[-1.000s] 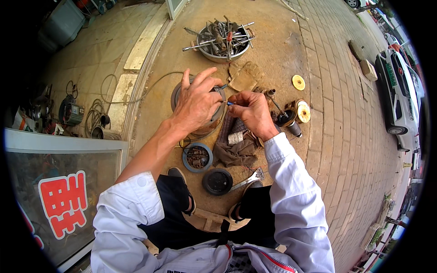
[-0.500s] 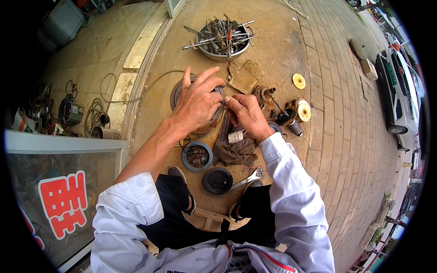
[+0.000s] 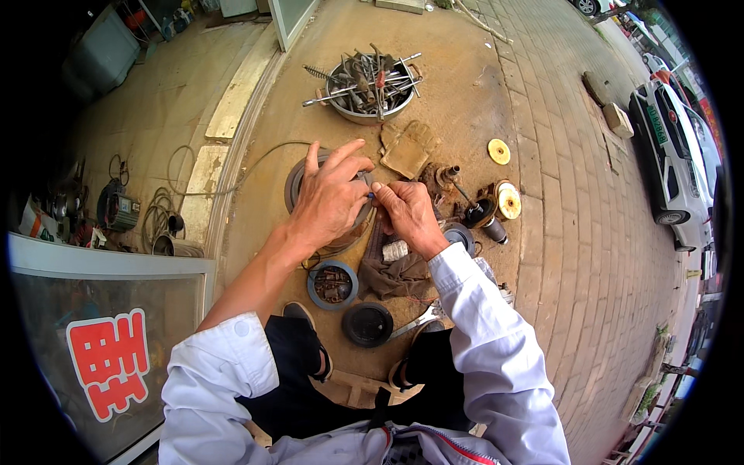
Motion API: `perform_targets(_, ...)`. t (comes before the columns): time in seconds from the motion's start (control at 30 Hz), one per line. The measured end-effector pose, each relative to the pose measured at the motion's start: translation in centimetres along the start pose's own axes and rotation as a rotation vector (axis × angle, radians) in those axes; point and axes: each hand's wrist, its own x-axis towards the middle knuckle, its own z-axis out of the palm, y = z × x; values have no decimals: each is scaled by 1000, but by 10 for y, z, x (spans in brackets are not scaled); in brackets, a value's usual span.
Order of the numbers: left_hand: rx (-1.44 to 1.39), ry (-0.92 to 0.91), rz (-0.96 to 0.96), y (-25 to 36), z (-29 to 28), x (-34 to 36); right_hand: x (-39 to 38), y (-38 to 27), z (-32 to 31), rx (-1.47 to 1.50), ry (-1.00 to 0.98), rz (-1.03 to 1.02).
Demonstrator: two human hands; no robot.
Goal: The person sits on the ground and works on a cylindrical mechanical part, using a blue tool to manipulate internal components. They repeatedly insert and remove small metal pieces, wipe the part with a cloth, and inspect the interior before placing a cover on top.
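My left hand [image 3: 329,200] is raised above a round grey wheel-like part [image 3: 294,178], covering most of it. Three of its fingers stand spread, while the forefinger bends toward my right hand in what looks like a pinch; its thumb is hidden. My right hand [image 3: 408,213] meets it there, thumb and forefinger pressed together on a small bluish thing [image 3: 370,195], too small to name. Below the hands lie a dark brown cloth [image 3: 395,277] and a white roll [image 3: 395,251]. Near my left wrist stands a grey round dish [image 3: 312,292] of small rusty parts.
A metal basin [image 3: 372,118] heaped with tools stands ahead, a work glove [image 3: 408,149] nearer. Motor parts [image 3: 482,211] and a yellow disc [image 3: 499,152] lie right. By my feet are a black round lid [image 3: 367,325] and an adjustable wrench [image 3: 418,319]. A glass door [image 3: 108,333] flanks my left.
The view has tilted slightly, so the basin and ground things sit lower and a little left. My hands stay together at the same small thing, with only slight finger shifts.
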Motion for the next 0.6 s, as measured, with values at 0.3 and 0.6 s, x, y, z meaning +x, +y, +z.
perform_targets(0.3,-11,-4,-16,1,-3,3,-6,-7,-1,80,21,1)
perform_targets(0.6,-32,3,-35,1,-1,4,-5,-1,2,173,10,-47)
